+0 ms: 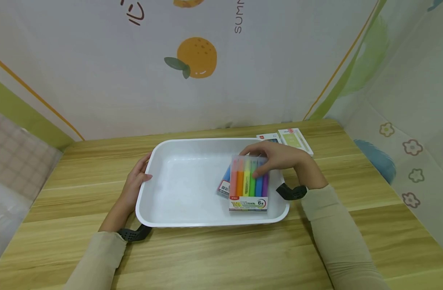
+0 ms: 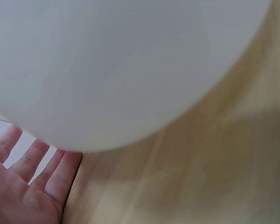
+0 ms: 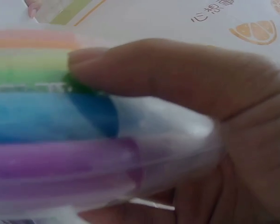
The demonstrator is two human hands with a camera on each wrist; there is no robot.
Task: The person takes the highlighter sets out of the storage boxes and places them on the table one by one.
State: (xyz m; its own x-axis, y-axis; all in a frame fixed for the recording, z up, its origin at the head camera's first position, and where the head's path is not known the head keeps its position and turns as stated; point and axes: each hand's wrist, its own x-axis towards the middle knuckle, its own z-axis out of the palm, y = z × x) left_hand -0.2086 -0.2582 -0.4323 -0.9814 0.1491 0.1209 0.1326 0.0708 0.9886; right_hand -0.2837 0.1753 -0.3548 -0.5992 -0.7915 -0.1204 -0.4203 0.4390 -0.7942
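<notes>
Occupying the right grip, a marker pack lies under the thumb.

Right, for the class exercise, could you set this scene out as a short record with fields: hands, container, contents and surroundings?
Left hand: holds the white tray by its left rim
Right hand: grips a clear marker pack over the tray's right end
Marker colours: pink, orange, yellow, green, blue, purple
In tray: a second pack, partly hidden by the marker pack
Behind tray, right: a green-and-white box and another box, partly hidden
Surface: wood-grain table
Unclear: whether the marker pack touches the tray
</notes>
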